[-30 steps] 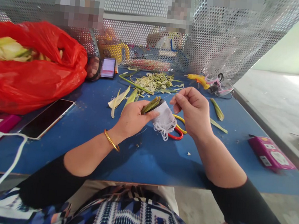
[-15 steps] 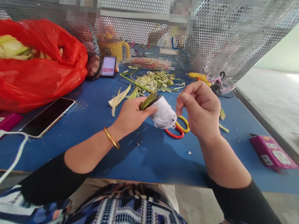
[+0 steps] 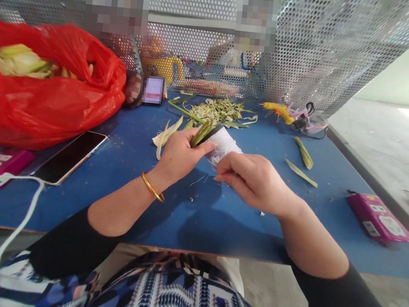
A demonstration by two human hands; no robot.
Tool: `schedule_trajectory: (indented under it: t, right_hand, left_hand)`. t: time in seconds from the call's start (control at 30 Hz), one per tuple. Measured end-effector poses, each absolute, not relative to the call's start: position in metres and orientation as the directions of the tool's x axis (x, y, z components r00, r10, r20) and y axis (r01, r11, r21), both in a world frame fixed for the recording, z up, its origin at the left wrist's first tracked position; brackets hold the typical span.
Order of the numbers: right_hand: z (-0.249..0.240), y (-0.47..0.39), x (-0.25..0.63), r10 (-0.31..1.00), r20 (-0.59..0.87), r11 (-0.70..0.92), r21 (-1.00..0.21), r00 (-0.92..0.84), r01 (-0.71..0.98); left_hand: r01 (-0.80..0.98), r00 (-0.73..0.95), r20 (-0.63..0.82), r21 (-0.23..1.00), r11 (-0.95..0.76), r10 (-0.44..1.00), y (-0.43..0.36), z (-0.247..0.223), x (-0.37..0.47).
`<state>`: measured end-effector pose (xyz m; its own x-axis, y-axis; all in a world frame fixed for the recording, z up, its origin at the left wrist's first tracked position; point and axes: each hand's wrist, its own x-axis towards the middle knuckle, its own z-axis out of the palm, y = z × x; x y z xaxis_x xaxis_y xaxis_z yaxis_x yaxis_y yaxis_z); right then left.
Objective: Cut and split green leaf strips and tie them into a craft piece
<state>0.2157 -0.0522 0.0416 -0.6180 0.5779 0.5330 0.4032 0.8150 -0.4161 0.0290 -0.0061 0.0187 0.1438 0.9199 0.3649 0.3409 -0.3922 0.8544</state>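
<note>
My left hand (image 3: 179, 160) is closed around a spool of white thread (image 3: 225, 140) with a dark end. The same hand grips a folded green corn husk (image 3: 201, 133) between thumb and fingers. Below the spool's loose strands, my right hand (image 3: 257, 182) has its thumb and fingers pinched together close to the thread. Any strand between those fingertips is too fine to make out. Some loose thread ends (image 3: 201, 179) dangle under the spool. The red and yellow scissors are hidden behind my right hand.
Husk scraps (image 3: 218, 110) are heaped at the back of the blue table (image 3: 140, 224). A red plastic bag (image 3: 67, 106) and a phone (image 3: 70, 157) are at left. Right are a yellow glue gun (image 3: 281, 111), husk strips (image 3: 304, 153) and a purple packet (image 3: 379, 218). Perforated metal screen (image 3: 186, 41) stands behind.
My right hand has swung down and left, from above the spool's right side to just below it, and now covers the scissors. My left hand keeps its hold on spool and husk.
</note>
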Motion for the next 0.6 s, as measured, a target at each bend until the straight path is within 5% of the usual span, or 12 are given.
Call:
schedule_trajectory:
  t: [0.13,0.23,0.43,0.6]
  right_hand:
    - [0.035,-0.056,0.208,0.479,0.559,0.868,-0.191,-0.676,0.458]
    - [0.034,-0.059,0.203,0.463,0.591,0.871,-0.169,-0.660,0.461]
    - [0.037,-0.051,0.208,0.775,0.624,0.620,-0.723,-0.096,0.306]
    - [0.035,-0.030,0.222,0.873,0.479,0.469,-0.876,0.090,0.108]
  left_hand:
    - [0.360,0.130,0.383,0.841,-0.403,0.915,-0.006,0.019,0.028]
    - [0.358,0.137,0.386,0.839,-0.409,0.912,-0.006,0.019,0.028]
    - [0.348,0.209,0.373,0.835,-0.426,0.904,-0.007,0.022,0.027]
    - [0.337,0.286,0.326,0.846,-0.413,0.901,-0.008,0.023,0.028]
